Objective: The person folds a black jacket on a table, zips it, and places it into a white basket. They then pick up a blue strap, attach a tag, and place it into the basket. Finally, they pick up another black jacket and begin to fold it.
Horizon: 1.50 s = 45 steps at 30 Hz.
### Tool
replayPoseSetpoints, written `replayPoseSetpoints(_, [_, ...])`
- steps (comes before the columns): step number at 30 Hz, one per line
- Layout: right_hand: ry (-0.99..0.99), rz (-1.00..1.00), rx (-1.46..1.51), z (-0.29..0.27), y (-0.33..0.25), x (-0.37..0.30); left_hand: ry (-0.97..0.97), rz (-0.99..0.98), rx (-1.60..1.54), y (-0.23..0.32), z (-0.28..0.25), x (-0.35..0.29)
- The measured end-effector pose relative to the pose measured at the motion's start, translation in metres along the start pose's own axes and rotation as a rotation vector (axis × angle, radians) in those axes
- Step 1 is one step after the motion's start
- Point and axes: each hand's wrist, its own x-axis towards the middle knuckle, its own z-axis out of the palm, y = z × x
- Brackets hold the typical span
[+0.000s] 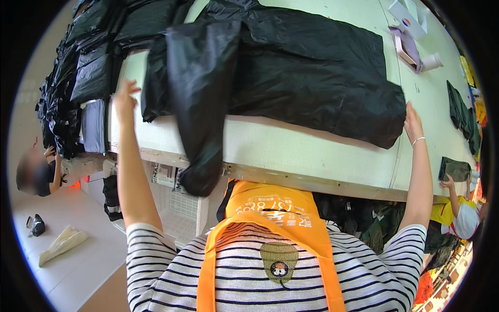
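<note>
A black jacket [306, 78] of thin, shiny cloth lies spread across the table in front of me. One long sleeve [202, 99] crosses its left part and hangs over the near table edge, slightly blurred. My left hand [126, 101] is raised left of the jacket, apart from it, with fingers spread and nothing in them. At the jacket's right end is my right hand [413, 122], fingers stretched out along the cloth's edge. It seems to touch the cloth without gripping it.
Stacks of folded black garments [96, 70] fill the far left. A white box [408, 18], a purple cloth [408, 49] and a white cup [431, 61] lie at the far right. Co-workers [39, 171] are at both sides. The table's near edge [312, 179] runs before my waist.
</note>
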Motion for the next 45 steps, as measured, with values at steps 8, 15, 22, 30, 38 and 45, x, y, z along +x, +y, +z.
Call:
replayPoseSetpoints(8, [0.079,0.128,0.009,0.018,0.098,0.008,0.234,-0.279,0.004,-0.100,0.057,-0.034])
replayPoseSetpoints(15, [0.220,-0.134,0.262,0.058,0.028,-0.052,-0.044,-0.228,0.050,-0.077,0.021,-0.041])
replayPoseSetpoints(22, [0.239,-0.126,-0.159,0.007,0.138,-0.049,-0.154,0.005,0.062,-0.126,0.004,-0.069])
replayPoseSetpoints(30, [0.028,-0.417,-0.210,0.226,0.075,-0.152,-0.040,-0.045,0.700,-0.100,0.038,-0.081])
replayPoseSetpoints(38, [-0.579,-0.227,-0.105,0.421,0.035,-0.244,-0.035,-0.145,0.868,-0.082,0.051,-0.070])
replayPoseSetpoints(45, [-0.664,-0.041,-0.561,0.190,-0.028,-0.103,-0.040,-0.269,0.906,-0.081,0.044,-0.068])
